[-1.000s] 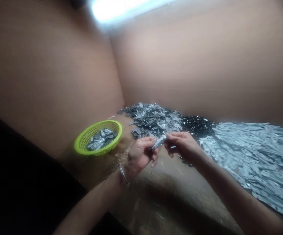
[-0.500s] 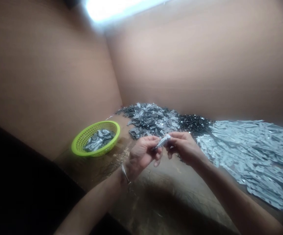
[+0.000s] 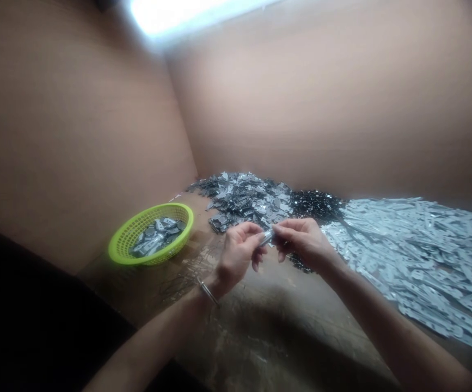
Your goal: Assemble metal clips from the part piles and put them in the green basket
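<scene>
Left hand [image 3: 238, 253] and right hand [image 3: 305, 242] pinch a small metal part [image 3: 267, 237] in narrow fingertip grips above the table [image 3: 268, 332], a green plastic basket [image 3: 149, 214] at frame left.

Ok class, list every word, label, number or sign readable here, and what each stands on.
No text is legible. The small silver metal piece pinched between the left hand and right hand is too blurred to read; the pale silver metal plates and lime-green plastic mesh basket show no readable marks.
</scene>
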Available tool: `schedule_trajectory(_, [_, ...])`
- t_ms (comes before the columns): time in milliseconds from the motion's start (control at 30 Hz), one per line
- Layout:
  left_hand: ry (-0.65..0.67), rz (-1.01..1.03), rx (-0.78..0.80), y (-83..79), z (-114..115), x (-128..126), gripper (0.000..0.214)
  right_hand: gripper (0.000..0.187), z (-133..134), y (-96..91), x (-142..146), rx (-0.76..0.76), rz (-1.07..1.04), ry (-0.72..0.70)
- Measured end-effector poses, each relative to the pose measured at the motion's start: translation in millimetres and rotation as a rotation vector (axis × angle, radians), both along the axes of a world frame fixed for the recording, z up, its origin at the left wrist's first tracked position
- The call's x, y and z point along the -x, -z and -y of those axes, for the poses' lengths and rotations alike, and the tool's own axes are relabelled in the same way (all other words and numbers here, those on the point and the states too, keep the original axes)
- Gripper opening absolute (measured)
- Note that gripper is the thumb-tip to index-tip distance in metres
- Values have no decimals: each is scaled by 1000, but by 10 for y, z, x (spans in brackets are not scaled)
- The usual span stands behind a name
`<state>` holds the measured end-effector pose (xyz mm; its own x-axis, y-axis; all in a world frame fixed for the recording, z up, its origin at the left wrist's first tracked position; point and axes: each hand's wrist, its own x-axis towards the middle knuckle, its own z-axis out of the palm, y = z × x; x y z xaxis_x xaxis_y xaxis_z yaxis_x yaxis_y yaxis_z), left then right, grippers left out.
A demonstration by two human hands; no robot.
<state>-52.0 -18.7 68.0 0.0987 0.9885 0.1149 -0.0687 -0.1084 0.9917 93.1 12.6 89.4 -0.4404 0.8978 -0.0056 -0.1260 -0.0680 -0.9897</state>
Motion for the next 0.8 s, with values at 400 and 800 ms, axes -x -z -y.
schedule_trajectory(400, [-5,-84,-1,95,-27,-122,24,24,76,217,2,-369,221,256])
schedule_trajectory(800, [36,-29,114,242,-90,-131,24,27,97,242,-11,-278,281,206])
